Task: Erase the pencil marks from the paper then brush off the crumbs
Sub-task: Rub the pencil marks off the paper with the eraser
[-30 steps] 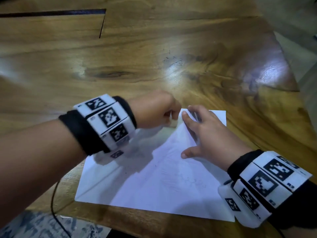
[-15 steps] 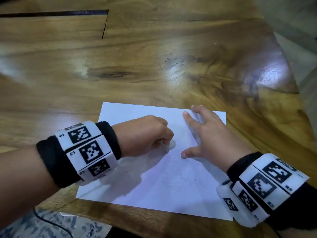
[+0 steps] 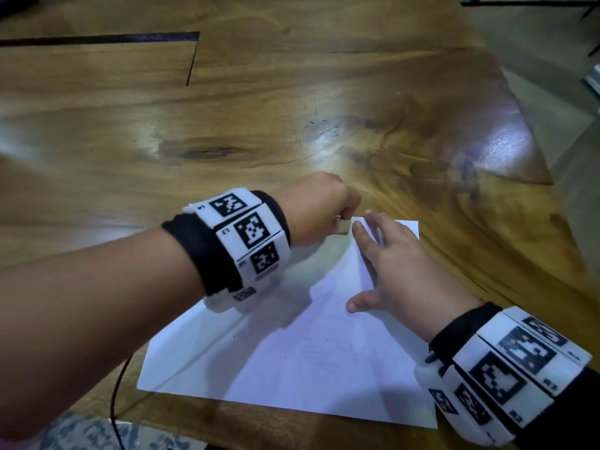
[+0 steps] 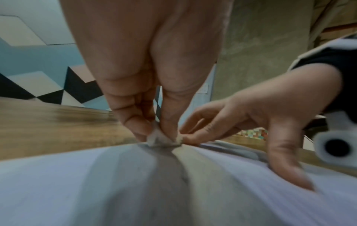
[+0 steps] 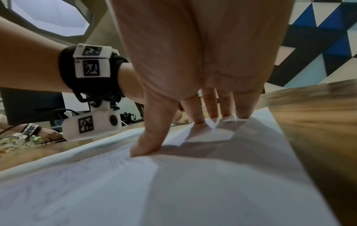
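At the far edge of the paper (image 3: 292, 352), the left hand (image 3: 316, 206) pinches a small white eraser (image 3: 344, 227) between thumb and curled fingers (image 4: 135, 123) and presses its worn face down on the sheet. Just beside the eraser on that same far edge, the right hand (image 3: 399, 271) lies flat and spread, its straight fingers (image 5: 212, 107) and thumb pinning the sheet to the wooden surface (image 3: 227, 125); it holds nothing. Its index fingertip sits almost against the eraser.

Faint pencil marks (image 3: 337, 352) remain toward the near half of the paper, well apart from the eraser, so the erasing looks unfinished and the brushing has not begun.

Several things could go wrong from here. The eraser works right at the sheet's edge, where a stroke running off the paper could catch the border and fold or tear it. In the right wrist view the paper already lifts into small ridges by the fingertips, so a hard push toward the pinning hand could crease it there. The left forearm hangs over the near half of the sheet; if it drags, it could smear the remaining marks or slide the paper on the glossy surface. Crumbs left under the palm could also be ground in.
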Action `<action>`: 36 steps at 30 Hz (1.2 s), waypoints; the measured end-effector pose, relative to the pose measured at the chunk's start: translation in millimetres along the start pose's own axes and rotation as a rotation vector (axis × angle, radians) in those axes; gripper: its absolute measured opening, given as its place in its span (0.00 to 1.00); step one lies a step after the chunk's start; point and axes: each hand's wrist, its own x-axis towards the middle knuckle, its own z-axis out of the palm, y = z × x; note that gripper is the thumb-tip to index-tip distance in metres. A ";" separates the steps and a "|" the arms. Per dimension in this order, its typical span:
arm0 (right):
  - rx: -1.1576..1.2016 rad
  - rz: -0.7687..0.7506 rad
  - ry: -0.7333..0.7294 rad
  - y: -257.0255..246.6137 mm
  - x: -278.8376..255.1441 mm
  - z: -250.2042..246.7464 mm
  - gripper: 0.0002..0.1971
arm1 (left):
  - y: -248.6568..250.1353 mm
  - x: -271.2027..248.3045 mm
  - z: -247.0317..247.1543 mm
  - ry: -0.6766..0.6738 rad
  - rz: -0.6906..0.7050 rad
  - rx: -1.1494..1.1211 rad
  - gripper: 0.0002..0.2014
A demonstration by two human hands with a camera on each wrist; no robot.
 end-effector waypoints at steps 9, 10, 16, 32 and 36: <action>0.002 -0.011 -0.006 -0.2 -2.9 -2.7 0.55 | -8.1 -58.7 20.9 -0.207 0.200 -0.068 0.04; 0.000 -0.010 -0.003 -0.5 -2.8 -2.7 0.55 | -10.1 -51.0 17.7 -0.156 0.183 -0.063 0.03; 0.003 -0.009 0.004 0.2 -0.5 -0.9 0.56 | -11.1 -5.9 6.8 0.049 0.049 -0.040 0.06; 0.011 -0.014 0.030 1.8 -1.6 2.3 0.56 | -6.3 -19.8 12.0 -0.031 0.117 -0.041 0.02; 0.012 -0.008 0.022 2.0 -0.6 1.7 0.56 | -4.6 -59.6 23.0 -0.195 0.241 -0.107 0.05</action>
